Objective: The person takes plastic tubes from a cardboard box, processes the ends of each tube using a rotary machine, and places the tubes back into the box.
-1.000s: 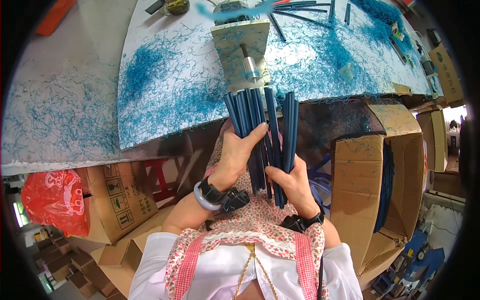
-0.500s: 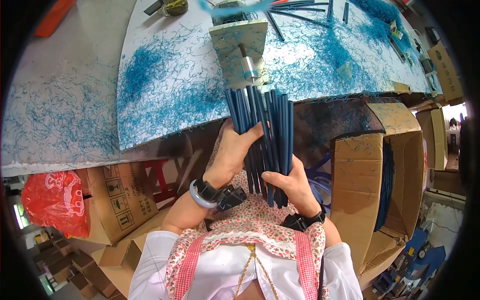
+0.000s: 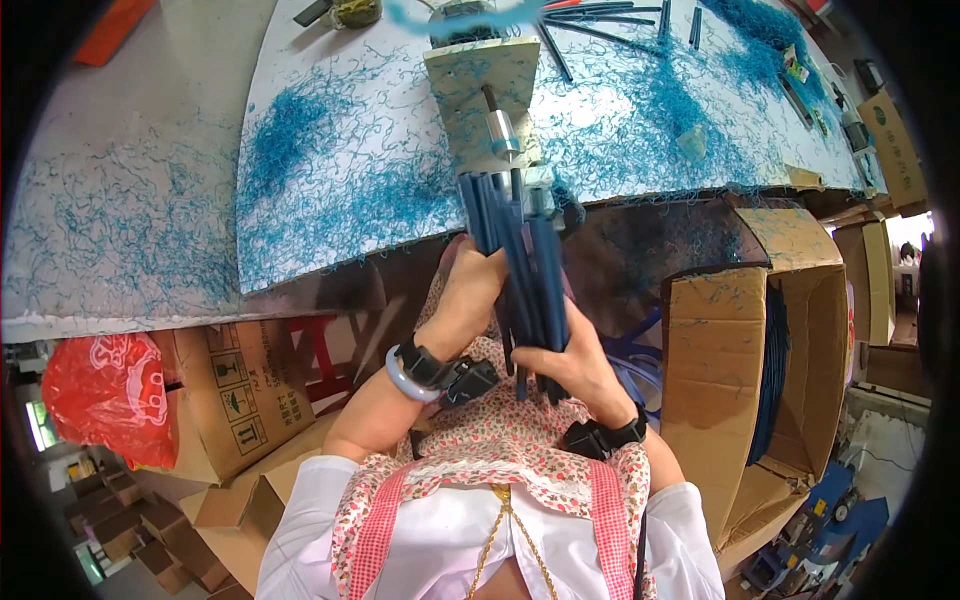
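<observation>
Dark blue rods (image 3: 545, 290) fill both hands in the head view, held as a loose bundle above the lap, their upper ends overlapping the near edge of the white worktable (image 3: 405, 95). The left hand (image 3: 470, 290) is closed around the left part of the bundle, its thumb lying across the front. The right hand (image 3: 583, 368) grips the right part lower down, thumb over the rods; the tips on this side are blurred.

Just beyond the bundle, a silver metal chuck (image 3: 500, 130) points toward the person from an upright mounting plate (image 3: 485, 68) by the middle of the near edge. Blue shavings (image 3: 285, 140) are scattered over the worktable, heaped near its left edge and thickly toward its far right corner. Several loose rods (image 3: 556, 54) lie toward the far edge, right of the plate.

Off the near edge, to the right, an open cardboard box (image 3: 715, 370) holds a dense stack of dark lengths (image 3: 770, 365). A red plastic bag (image 3: 110, 400) sits below the near left corner.
</observation>
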Available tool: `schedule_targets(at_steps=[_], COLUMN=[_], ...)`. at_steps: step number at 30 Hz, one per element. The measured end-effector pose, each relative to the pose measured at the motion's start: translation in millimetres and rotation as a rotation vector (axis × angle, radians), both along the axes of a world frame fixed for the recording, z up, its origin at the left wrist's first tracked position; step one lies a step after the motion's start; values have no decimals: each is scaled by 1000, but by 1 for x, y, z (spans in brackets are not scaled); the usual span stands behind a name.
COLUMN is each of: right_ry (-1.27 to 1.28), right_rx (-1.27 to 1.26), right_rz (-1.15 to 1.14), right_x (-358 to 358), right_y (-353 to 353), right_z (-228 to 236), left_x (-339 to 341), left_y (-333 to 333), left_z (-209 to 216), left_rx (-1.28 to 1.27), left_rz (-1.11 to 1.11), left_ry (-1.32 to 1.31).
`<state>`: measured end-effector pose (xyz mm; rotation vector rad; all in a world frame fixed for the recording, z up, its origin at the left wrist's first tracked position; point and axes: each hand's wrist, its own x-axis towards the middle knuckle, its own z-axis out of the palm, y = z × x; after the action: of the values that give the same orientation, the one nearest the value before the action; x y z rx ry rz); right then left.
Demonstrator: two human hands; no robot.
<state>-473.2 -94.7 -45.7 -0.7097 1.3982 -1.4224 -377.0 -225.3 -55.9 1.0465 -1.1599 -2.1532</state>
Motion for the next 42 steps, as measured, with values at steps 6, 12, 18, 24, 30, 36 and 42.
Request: schedule_targets(at_steps=[6, 12, 18, 24, 30, 36, 42], right_ry=[-135, -175, 148, -151, -232, -66, -174], right_rx=[124, 203, -3, 111, 214, 23, 45], right_rz=[104, 164, 85, 64, 160, 55, 71], right_x=[-10, -22, 2, -16, -25, 0, -10], right_y=[6, -5, -1, 4, -3, 6, 7], right_z=[6, 8, -5, 16, 9, -10, 12], left_x=[-8, -7, -10, -7, -13, -8, -3], left_y=[7, -7, -6, -3, -10, -1, -4], left_z=[2, 2, -14, -5, -4, 6, -3], left_rx=[12, 84, 109, 112, 106, 191, 160], left_rz=[21, 10, -75, -66, -35, -35, -132], left_ry=[114, 134, 237, 69, 84, 46, 116])
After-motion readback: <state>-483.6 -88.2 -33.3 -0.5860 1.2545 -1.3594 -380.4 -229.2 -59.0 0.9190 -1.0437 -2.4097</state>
